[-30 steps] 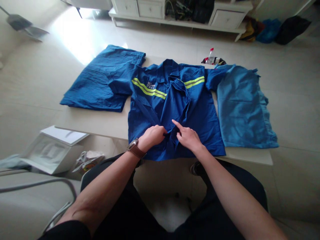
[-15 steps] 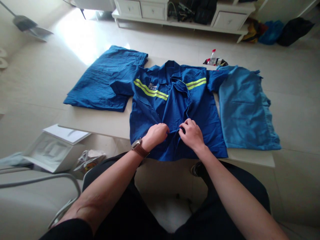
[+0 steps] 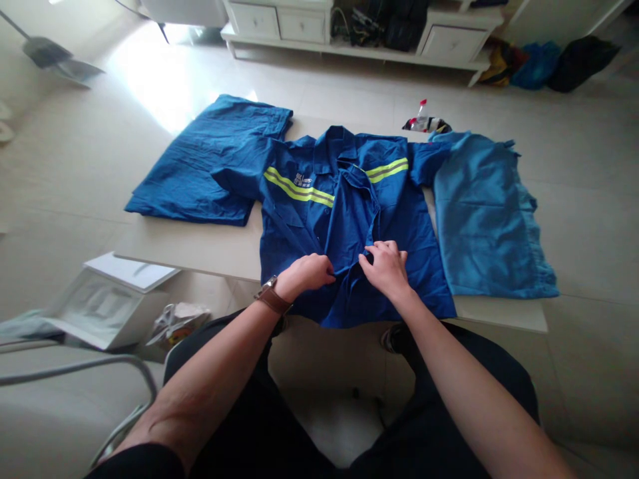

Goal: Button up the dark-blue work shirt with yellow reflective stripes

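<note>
A dark blue work shirt (image 3: 399,219) with yellow-and-grey reflective stripes lies spread on a low table, collar pointing away from me. Its front hangs partly open down the middle. My left hand (image 3: 310,271), with a watch (image 3: 272,293) on the wrist, pinches the shirt's front edge low on the left side. On the opposite edge, my right hand (image 3: 385,265) has its thumb and fingers closed on the fabric. Folded blue cloth (image 3: 200,159) lies under the shirt's left sleeve, and a lighter blue garment (image 3: 486,219) lies by the right sleeve.
The low white table (image 3: 190,246) stands before my knees. An open white box (image 3: 110,306) and a plastic bag (image 3: 180,322) sit on the floor at left. Beyond the table are a bottle (image 3: 422,120) and a white cabinet (image 3: 304,26). A dustpan (image 3: 54,56) stands far left.
My left hand has shifted slightly left and toward me with the shirt's edge. The right hand stays almost in place. The whole view has tilted a little.
</note>
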The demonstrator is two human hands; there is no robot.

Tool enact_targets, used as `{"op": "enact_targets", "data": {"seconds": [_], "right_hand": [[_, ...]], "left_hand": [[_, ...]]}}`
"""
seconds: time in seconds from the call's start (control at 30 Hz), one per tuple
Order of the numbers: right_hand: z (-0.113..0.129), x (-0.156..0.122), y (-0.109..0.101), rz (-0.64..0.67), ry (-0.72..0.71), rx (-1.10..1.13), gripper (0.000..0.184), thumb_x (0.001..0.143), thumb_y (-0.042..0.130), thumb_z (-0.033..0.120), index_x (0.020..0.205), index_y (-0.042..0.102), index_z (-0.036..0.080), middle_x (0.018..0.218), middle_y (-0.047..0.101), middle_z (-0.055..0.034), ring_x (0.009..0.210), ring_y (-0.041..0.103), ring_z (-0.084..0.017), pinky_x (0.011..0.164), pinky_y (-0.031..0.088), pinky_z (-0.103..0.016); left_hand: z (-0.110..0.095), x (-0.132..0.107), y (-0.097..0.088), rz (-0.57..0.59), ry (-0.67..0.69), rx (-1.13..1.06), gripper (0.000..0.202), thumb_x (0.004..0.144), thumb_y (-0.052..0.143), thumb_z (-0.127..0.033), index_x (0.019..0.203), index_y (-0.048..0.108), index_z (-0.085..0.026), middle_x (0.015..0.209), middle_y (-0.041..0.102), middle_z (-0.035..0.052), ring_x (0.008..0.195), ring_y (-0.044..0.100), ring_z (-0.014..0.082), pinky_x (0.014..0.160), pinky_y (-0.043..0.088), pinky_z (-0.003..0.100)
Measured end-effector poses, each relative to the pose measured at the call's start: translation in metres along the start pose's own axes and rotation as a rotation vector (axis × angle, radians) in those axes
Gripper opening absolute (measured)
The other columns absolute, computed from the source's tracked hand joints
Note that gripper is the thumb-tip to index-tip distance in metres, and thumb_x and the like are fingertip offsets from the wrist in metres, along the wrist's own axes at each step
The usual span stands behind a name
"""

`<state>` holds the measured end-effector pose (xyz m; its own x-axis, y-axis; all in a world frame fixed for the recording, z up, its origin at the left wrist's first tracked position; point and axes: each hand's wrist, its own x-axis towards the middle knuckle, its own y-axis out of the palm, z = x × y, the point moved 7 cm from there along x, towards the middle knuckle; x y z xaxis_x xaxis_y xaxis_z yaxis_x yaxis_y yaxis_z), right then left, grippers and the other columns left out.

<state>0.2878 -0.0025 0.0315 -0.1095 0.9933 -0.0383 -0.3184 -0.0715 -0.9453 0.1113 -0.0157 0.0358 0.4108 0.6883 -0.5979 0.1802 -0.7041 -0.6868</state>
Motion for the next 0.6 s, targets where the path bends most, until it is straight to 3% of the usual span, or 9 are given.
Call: {"op": "enact_targets", "data": {"seconds": [0.1,0.17,0.23,0.33,0.43,0.5,0.6], "right_hand": [[-0.006,0.003,0.003,0.007,0.061,0.054,0.035,0.100,0.057,0.040,0.120,0.075,0.017,0.130,0.070,-0.0104,0.127,0.050,-0.033,0.098,0.039,-0.052],[-0.011,0.004,0.003,0.006,0.099,0.095,0.032,0.099,0.059,0.038,0.118,0.076,0.018,0.132,0.069,-0.0086,0.127,0.051,-0.034,0.098,0.040,-0.053],[-0.013,0.005,0.003,0.006,0.109,0.129,0.027,0.098,0.061,0.033,0.114,0.078,0.019,0.130,0.071,-0.0073,0.123,0.056,-0.034,0.097,0.042,-0.052],[-0.014,0.006,-0.001,-0.017,0.074,0.197,0.022,0.096,0.061,0.024,0.107,0.079,0.019,0.122,0.074,-0.0067,0.114,0.064,-0.031,0.096,0.046,-0.049],[-0.014,0.007,-0.006,-0.057,0.036,0.292,0.021,0.091,0.060,0.015,0.099,0.079,0.019,0.114,0.076,-0.0061,0.108,0.068,-0.027,0.098,0.050,-0.043],[-0.015,0.007,-0.007,-0.073,0.030,0.328,0.022,0.088,0.060,0.012,0.095,0.079,0.019,0.109,0.077,-0.0059,0.105,0.070,-0.026,0.098,0.052,-0.042],[-0.015,0.007,-0.009,-0.095,0.024,0.347,0.023,0.085,0.059,0.010,0.092,0.079,0.019,0.105,0.077,-0.0055,0.102,0.071,-0.027,0.098,0.053,-0.043]], "left_hand": [[0.002,-0.002,0.011,0.251,-0.040,-0.058,0.029,0.097,0.057,-0.036,0.108,0.078,-0.019,0.083,0.077,0.0041,0.057,0.067,0.0142,0.065,0.049,0.024],[0.003,-0.003,0.012,0.291,-0.044,-0.083,0.030,0.097,0.055,-0.036,0.105,0.077,-0.017,0.081,0.076,0.0042,0.054,0.066,0.0142,0.063,0.049,0.025],[0.007,0.000,0.005,0.185,-0.052,-0.105,0.027,0.097,0.054,-0.036,0.100,0.075,-0.018,0.081,0.076,0.0036,0.056,0.067,0.0148,0.064,0.049,0.025],[0.022,0.003,-0.013,-0.107,-0.153,-0.102,0.023,0.097,0.056,-0.038,0.102,0.071,-0.021,0.083,0.075,0.0046,0.070,0.072,0.0195,0.072,0.052,0.028],[0.037,0.003,-0.025,-0.328,-0.287,-0.020,0.030,0.096,0.058,-0.038,0.117,0.065,-0.018,0.106,0.075,0.0129,0.097,0.074,0.0300,0.082,0.055,0.037],[0.042,0.006,-0.027,-0.391,-0.326,0.019,0.036,0.098,0.057,-0.036,0.126,0.060,-0.014,0.119,0.072,0.0177,0.110,0.071,0.0351,0.088,0.056,0.042],[0.043,0.014,-0.021,-0.383,-0.337,0.017,0.034,0.100,0.054,-0.031,0.128,0.058,-0.012,0.122,0.070,0.0183,0.114,0.070,0.0367,0.093,0.056,0.045]]}}
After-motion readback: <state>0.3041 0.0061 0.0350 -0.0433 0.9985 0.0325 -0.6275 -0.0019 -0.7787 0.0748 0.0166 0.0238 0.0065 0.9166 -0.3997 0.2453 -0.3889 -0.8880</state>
